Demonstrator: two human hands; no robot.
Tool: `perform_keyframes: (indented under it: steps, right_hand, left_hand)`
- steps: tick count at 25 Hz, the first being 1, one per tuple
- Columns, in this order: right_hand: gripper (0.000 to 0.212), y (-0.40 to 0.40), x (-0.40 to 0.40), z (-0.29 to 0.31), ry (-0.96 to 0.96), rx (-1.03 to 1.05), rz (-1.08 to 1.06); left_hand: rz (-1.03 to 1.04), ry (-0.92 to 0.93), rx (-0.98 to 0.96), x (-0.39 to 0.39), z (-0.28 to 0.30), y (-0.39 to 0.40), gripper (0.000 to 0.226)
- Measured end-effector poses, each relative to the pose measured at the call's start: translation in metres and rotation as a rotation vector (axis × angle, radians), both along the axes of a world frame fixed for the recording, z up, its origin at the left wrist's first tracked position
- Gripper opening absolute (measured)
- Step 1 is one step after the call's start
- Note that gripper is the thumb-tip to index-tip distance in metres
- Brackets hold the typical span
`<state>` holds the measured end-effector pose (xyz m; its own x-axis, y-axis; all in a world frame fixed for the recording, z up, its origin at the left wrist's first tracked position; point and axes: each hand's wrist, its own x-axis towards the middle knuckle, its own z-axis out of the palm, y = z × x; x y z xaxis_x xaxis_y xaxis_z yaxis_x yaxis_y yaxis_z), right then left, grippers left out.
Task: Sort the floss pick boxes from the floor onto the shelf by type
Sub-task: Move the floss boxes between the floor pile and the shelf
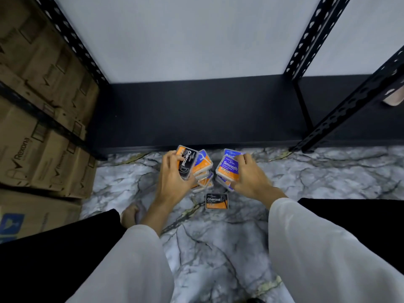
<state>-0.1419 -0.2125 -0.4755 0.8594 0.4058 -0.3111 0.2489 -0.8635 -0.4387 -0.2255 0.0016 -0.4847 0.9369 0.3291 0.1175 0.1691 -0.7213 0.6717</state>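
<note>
Now the left hand (172, 178) grips a black-and-orange Charcoal box (186, 163), the right hand (251, 178) a purple-and-orange Smooth box (228, 169); next, separate spots on the black shelf (207, 114).

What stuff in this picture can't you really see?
- Head view: the pile of floss pick boxes is partly hidden by both hands; no exact count.
- Head view: the small print on the Charcoal box on the floor is too small and blurred.
- Head view: the pinkish thing sits behind the shelf post at the right edge; cannot tell what it is.
</note>
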Motion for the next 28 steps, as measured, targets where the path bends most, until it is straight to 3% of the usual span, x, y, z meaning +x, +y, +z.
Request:
perform_keyframes:
  steps: [5,16,28]
  right_hand:
    - [0.075,0.002,-0.022,-0.028,0.071,-0.027,0.061]
    - [0.08,0.015,-0.025,-0.126,0.253,-0.006,0.098]
    - [0.064,0.019,-0.027,-0.129,0.216,0.013,0.11]
  left_hand:
    - [0.2,0.103,-0.015,-0.032,-0.025,0.034,0.057]
    - [0.17,0.233,-0.09,-0.031,-0.13,0.046,0.057]
    - [0.174,0.334,-0.106,-0.027,-0.123,0.046,0.058]
